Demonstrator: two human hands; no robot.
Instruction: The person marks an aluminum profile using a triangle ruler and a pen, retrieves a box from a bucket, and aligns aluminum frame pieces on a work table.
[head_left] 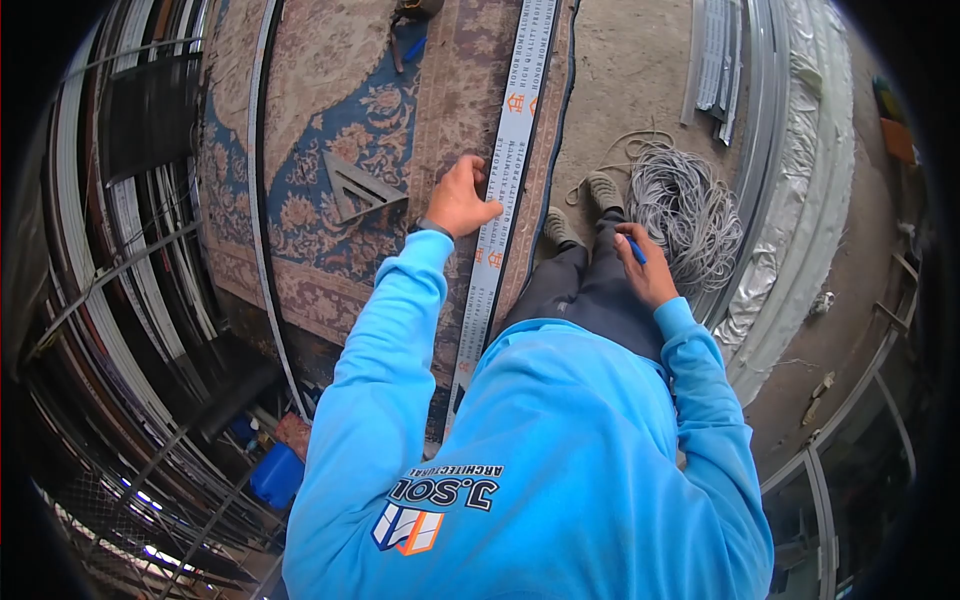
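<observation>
My left hand (462, 198) is at the left edge of a long aluminium profile (513, 130), fingers curled against its side and the thumb on its printed film. The profile runs away from me, just left of my legs. In my right hand (648, 272), held over my right thigh, is a blue pen (637, 250). A metal set square (362, 190) lies flat on the patterned carpet (300, 235), left of my left hand.
A second long profile (256, 150) lies farther left on the carpet. Coiled grey rope (685, 210) rests beside my right foot. Stacked profiles (715, 60) and wrapped lengths (785, 190) line the right side. Racked bars (130, 250) and a blue container (277, 476) are on the left.
</observation>
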